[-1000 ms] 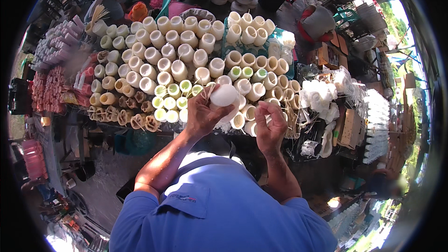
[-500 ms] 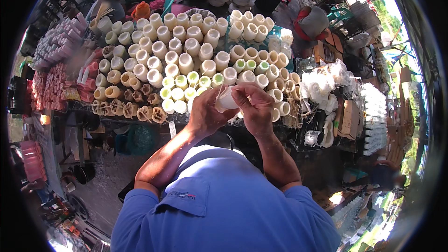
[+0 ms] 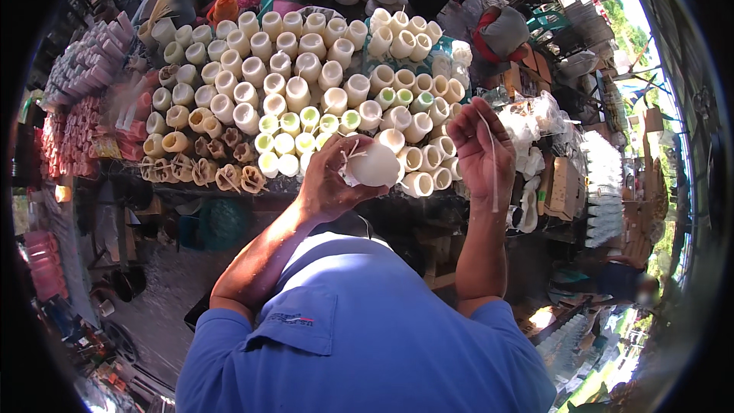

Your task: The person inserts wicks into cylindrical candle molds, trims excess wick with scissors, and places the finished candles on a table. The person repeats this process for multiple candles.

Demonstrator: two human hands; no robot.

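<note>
My left hand (image 3: 325,182) is closed around a white, rounded wax candle (image 3: 374,165), just above the table's near edge. A thin pale strand sticks out by my left fingers. To its right my right hand (image 3: 480,157) is raised, palm toward me, its fingertips pinching a long cream wick (image 3: 493,164) that hangs past the wrist. Beyond both hands stand rows of cream candle cylinders (image 3: 297,94), many with hollow tops. Nearer are several with pale green insides (image 3: 310,116), and brown, ragged-edged ones (image 3: 229,176) sit at the near left.
Pink candles (image 3: 73,134) and pale lilac ones (image 3: 92,61) are heaped at the far left. White plastic bags (image 3: 527,130) and a cardboard box (image 3: 564,183) lie on the right, beside a stack of white pieces (image 3: 599,183). Another person (image 3: 501,32) is at the far right.
My right hand has come away from the candle, moving right and up with the wick in its fingers. My left hand keeps the candle, whose rounded face is now turned into view.
</note>
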